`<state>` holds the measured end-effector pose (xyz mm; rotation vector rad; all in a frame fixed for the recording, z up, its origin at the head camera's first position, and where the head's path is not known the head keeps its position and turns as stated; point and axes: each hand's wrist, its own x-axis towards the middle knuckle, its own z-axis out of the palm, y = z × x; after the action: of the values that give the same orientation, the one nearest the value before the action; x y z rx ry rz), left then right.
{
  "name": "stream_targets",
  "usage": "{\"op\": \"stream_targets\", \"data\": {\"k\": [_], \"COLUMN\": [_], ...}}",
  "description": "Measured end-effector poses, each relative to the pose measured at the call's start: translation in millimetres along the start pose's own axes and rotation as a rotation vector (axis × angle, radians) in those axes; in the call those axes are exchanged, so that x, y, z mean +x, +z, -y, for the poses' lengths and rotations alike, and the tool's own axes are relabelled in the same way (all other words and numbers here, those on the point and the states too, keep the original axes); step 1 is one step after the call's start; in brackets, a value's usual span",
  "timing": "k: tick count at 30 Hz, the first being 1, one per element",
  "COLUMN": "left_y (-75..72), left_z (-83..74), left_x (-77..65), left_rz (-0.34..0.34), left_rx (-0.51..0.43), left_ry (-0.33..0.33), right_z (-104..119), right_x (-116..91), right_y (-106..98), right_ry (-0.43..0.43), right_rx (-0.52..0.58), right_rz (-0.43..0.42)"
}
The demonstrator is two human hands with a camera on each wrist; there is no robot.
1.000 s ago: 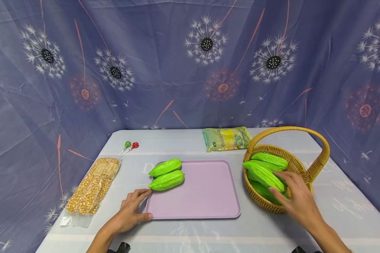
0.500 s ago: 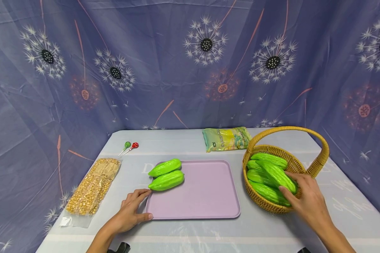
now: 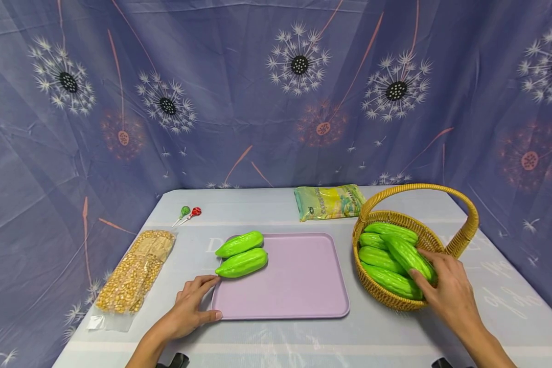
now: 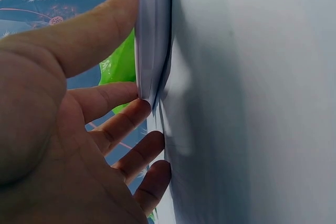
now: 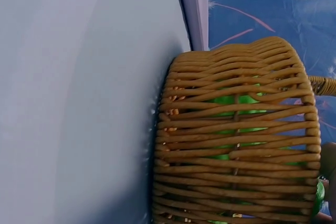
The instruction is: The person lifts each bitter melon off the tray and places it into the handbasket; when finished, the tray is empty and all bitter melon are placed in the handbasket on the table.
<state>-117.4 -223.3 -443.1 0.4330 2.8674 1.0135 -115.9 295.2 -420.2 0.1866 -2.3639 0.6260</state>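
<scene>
My right hand (image 3: 453, 291) pinches a bright green bitter melon (image 3: 407, 255) between thumb and fingers, inside a wicker basket (image 3: 372, 290) at the right. Its lower end sits between my fingertips, and it lies slantwise across several other bitter melons (image 3: 391, 281). From the right wrist, the basket's woven side (image 5: 236, 150) blocks most of the hand and melons. My left hand (image 3: 188, 309) rests at the left edge of a pale purple tray (image 3: 294, 286), thumb near its front corner and fingers fairly straight. Two bitter melons (image 3: 243, 262) lie side by side at the tray's far left.
The basket's tall handle (image 3: 469, 225) arches over its right side. A bag of corn kernels (image 3: 135, 271) lies at the left. Two lollipops (image 3: 190, 213) are at the back left, and a green-yellow packet (image 3: 330, 202) lies near the back edge.
My right hand has shifted right and slightly down in the basket, turning and drawing the bitter melon with it, which uncovers the melons below. The left hand and tray have stayed put.
</scene>
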Motion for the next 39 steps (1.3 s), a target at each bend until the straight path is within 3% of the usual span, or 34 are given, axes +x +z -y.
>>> {"op": "stream_targets", "data": {"k": [23,34,39], "left_y": [-0.6,-0.2,-1.3], "left_z": [-1.2,-1.2,-1.3], "left_x": [0.0,0.1,0.3], "left_rz": [0.005,-0.006,-0.003], "left_rx": [-0.009,-0.011,-0.009], "left_ry": [-0.011,-0.015,-0.023], "right_z": [-10,-13,-12], "right_x": [-5,-7,-5], "right_y": [-3,-1,-1], "right_ry": [-0.060,-0.086,-0.047], "right_rx": [-0.070,-0.093,-0.111], "right_rz": [0.075,0.009,0.012]}}
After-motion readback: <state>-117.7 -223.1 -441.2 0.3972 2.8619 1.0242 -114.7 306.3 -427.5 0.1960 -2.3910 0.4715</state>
